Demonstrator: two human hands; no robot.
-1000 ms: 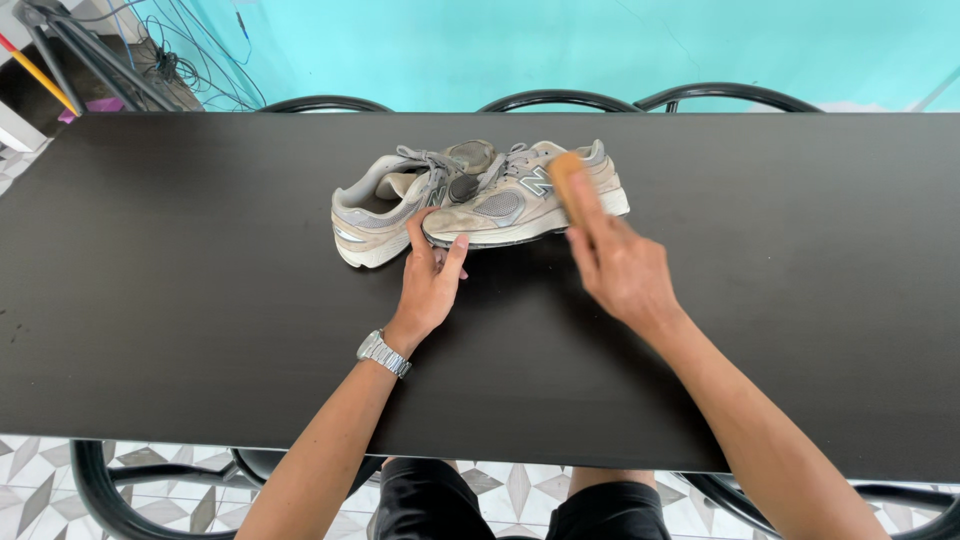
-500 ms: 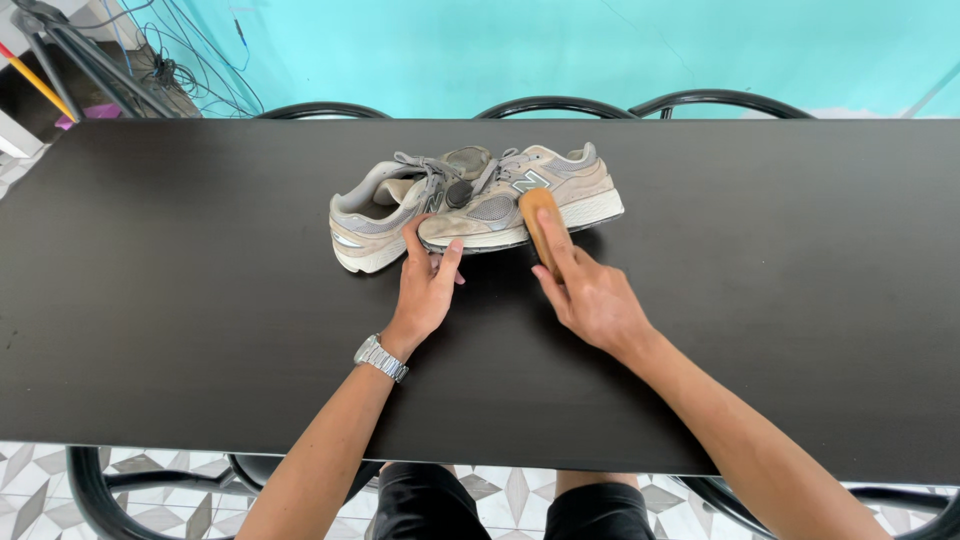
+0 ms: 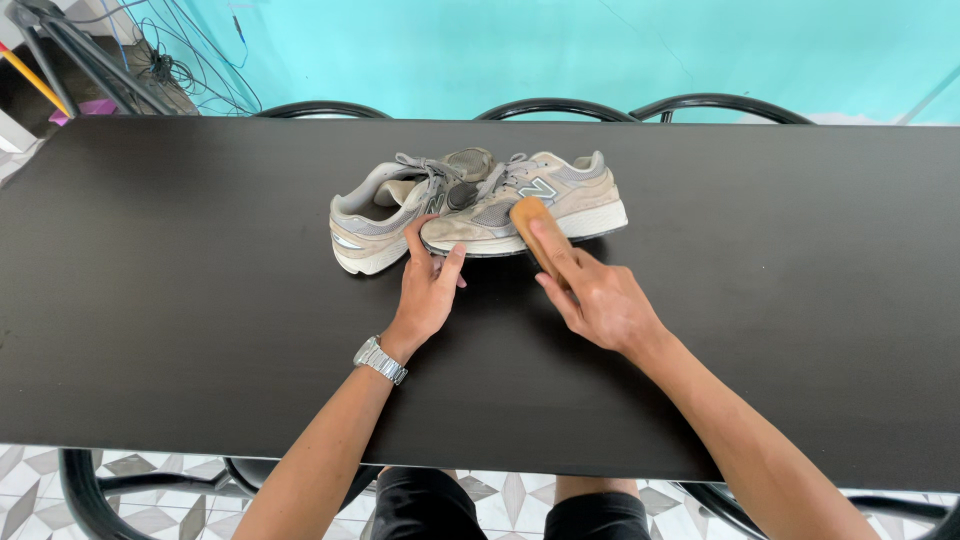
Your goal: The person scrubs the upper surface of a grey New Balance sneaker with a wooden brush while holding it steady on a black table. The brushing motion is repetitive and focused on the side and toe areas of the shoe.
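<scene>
Two grey sneakers point(image 3: 480, 205) sit touching near table point(image 3: 150, 300) centre; the left hand point(image 3: 428, 290), at 7 o'clock of the nearer shoe, has fingers spread narrow, tips pressing its toe, while the right hand point(image 3: 598, 298) at 5 o'clock is wrapped over a wooden brush point(image 3: 535, 228) laid against the shoe's side. Risk, as a judgement: with only fingertips bracing, a hard stroke could skid the shoe across the smooth top. Bristles are hidden under the brush back, and the far shoe is partly covered.
</scene>
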